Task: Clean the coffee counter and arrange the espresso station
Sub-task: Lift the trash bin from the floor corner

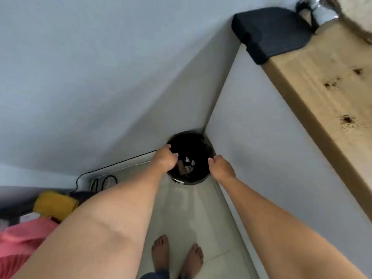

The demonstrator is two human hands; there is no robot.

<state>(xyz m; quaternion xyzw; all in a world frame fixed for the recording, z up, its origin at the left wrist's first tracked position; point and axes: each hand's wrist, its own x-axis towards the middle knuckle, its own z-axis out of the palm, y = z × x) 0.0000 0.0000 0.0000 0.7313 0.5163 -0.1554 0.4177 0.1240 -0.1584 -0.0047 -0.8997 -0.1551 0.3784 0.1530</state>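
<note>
Wall [80,77] and a white panel meet in a far corner. The table [314,77] runs along the right, its wood top spotted with coffee grounds [347,119], with a black mat [269,33] at its far end. The floor [187,214] between them is a narrow strip. The bin [201,179] stands on it, tight in the corner. The left hand [164,159] curls over its left rim and the right hand [220,166] over its right rim, both holding it. A few scraps [188,167] lie inside. Judgement: light, stiff, nearly empty; the rim grip should suffice. Open room lies only nearward. Cables [104,181] lie to the left, and the table edge stands above on the right.
</note>
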